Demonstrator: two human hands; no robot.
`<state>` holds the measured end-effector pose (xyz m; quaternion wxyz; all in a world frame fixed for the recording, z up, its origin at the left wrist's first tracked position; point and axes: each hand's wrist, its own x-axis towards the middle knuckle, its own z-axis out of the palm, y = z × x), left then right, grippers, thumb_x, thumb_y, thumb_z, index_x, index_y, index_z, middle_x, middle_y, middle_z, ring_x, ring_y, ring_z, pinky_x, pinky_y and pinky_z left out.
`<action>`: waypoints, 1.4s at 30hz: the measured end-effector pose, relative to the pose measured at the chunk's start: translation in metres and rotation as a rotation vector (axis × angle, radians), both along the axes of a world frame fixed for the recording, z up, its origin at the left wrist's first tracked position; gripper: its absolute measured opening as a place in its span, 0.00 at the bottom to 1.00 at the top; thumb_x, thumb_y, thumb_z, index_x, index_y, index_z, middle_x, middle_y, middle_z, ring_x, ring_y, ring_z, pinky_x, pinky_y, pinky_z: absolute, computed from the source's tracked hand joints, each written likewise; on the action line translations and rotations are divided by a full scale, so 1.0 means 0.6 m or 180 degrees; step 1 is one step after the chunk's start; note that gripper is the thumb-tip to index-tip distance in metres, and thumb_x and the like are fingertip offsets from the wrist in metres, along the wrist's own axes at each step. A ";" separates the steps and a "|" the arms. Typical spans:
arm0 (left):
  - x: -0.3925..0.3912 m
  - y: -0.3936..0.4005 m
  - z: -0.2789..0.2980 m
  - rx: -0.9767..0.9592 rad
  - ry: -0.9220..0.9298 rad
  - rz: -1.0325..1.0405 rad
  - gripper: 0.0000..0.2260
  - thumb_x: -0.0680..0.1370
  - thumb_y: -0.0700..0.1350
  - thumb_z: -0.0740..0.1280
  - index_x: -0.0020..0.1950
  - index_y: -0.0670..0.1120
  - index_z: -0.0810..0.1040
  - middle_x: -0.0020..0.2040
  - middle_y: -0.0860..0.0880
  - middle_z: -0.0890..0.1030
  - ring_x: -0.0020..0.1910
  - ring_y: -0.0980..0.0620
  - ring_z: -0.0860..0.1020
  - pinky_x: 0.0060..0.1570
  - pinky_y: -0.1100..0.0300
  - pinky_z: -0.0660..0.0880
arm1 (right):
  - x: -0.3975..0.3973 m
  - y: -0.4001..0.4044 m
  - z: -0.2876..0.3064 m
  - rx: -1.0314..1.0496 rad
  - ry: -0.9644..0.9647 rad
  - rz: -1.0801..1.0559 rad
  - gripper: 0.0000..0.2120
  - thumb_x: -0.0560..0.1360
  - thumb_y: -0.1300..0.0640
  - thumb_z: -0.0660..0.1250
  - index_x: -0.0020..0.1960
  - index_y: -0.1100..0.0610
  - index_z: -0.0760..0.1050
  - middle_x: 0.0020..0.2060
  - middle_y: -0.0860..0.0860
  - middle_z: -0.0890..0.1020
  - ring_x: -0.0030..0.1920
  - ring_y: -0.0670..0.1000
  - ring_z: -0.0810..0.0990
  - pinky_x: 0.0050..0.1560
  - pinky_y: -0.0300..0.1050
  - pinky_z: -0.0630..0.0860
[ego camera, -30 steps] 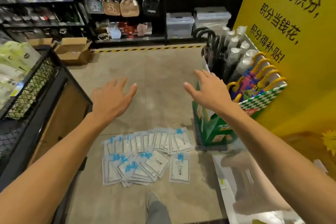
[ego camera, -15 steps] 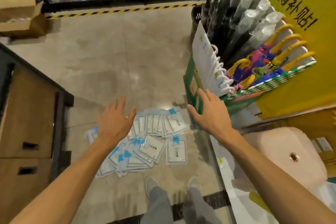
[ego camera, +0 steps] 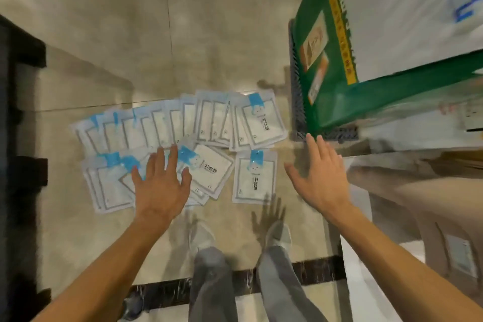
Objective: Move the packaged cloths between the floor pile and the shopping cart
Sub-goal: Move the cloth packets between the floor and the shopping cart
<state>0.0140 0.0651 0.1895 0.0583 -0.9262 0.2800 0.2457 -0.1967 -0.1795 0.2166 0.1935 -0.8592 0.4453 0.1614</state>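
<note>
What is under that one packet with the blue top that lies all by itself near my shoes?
Only the bare floor shows around the lone packet; no other packet pokes out from beneath it. Whatever is directly under it is covered. The left hand hovers over the overlapping pile beside it.

Packaged cloths (ego camera: 180, 149), centre of frame — white packets with pale grey borders, each bearing a sky-blue patch near its top and dark printed characters. Floor (ego camera: 146, 34) — mottled beige tile with thin dark joint lines; a black strip (ego camera: 313, 273) with pale flecks crosses the lower centre. Display box (ego camera: 337, 65), upper right — green sides with an orange-yellow label strip and a white upper face. Trousers (ego camera: 217, 287), bottom centre — grey; shoes (ego camera: 201, 236) — light grey-white. Left edge — a black frame (ego camera: 18, 138).
</note>
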 end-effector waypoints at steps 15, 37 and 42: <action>-0.029 0.049 -0.567 0.0381 -0.0270 -0.0087 0.30 0.83 0.59 0.43 0.84 0.48 0.49 0.83 0.42 0.53 0.82 0.43 0.52 0.76 0.32 0.48 | -0.060 0.040 -0.601 0.0076 0.0262 -0.0165 0.41 0.82 0.37 0.59 0.84 0.58 0.49 0.83 0.58 0.54 0.83 0.58 0.51 0.82 0.58 0.47; 0.048 0.106 -0.695 -0.0654 -0.0569 0.0460 0.52 0.70 0.75 0.60 0.80 0.38 0.53 0.81 0.37 0.54 0.81 0.40 0.51 0.76 0.36 0.44 | -0.082 0.057 -0.778 -0.0155 -0.0258 -0.0668 0.43 0.72 0.42 0.77 0.77 0.63 0.65 0.77 0.62 0.65 0.78 0.63 0.61 0.79 0.60 0.59; 0.031 0.070 -0.673 -0.0635 -0.0608 0.1687 0.50 0.63 0.64 0.80 0.71 0.36 0.65 0.73 0.36 0.64 0.73 0.36 0.61 0.71 0.40 0.55 | -0.062 0.049 -0.764 0.0070 -0.0434 -0.1295 0.37 0.69 0.52 0.82 0.71 0.62 0.69 0.70 0.57 0.70 0.71 0.59 0.65 0.70 0.52 0.65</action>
